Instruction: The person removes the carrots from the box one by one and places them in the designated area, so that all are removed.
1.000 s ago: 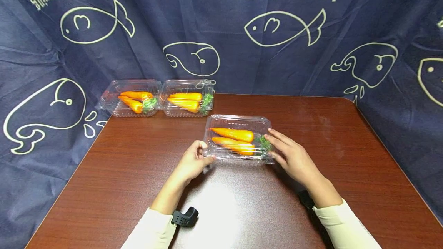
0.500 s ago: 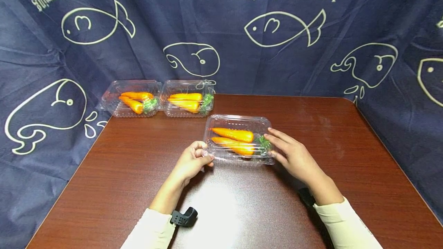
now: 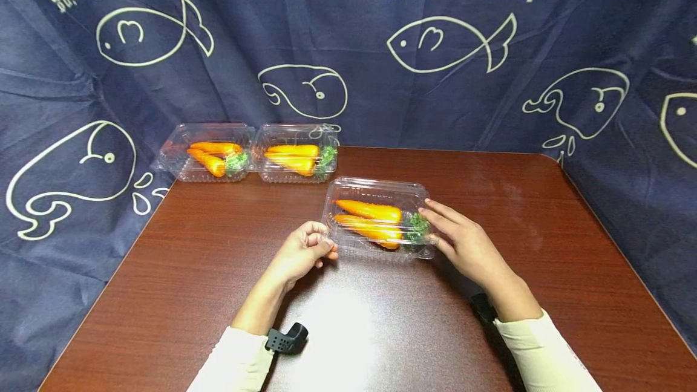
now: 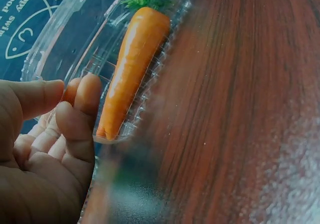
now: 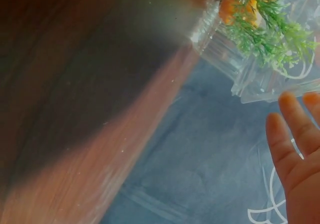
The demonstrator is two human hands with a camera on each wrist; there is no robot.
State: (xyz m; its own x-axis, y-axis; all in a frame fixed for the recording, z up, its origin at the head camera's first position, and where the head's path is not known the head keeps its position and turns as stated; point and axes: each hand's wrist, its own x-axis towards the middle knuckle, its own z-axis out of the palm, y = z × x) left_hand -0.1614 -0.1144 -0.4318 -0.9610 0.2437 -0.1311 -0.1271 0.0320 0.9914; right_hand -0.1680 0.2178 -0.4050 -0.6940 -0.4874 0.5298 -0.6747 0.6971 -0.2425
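A clear plastic clamshell box (image 3: 376, 189) rests on the table in front of me, holding two orange carrots (image 3: 370, 228) with green tops (image 3: 418, 227) at the right end. My left hand (image 3: 299, 256) pinches the rim at the box's near left corner between thumb and fingers. In the left wrist view, a carrot (image 4: 135, 72) shows through the clear wall beyond those fingers. On the other side, my right hand (image 3: 468, 247) has its fingers extended against the box's right end. The right wrist view shows its fingertips (image 5: 287, 100) right at the rim, by the carrot leaves (image 5: 270, 29).
Two similar clear boxes stand side by side at the back left, one (image 3: 209, 132) at the table corner and another (image 3: 296, 132) to its right, each with carrots inside. The brown table (image 3: 523, 198) is bordered by a dark blue curtain (image 3: 348, 29) with fish drawings.
My left fingers and thumb have drawn together at the near left corner of the box. The right hand and the two back boxes have hardly moved.
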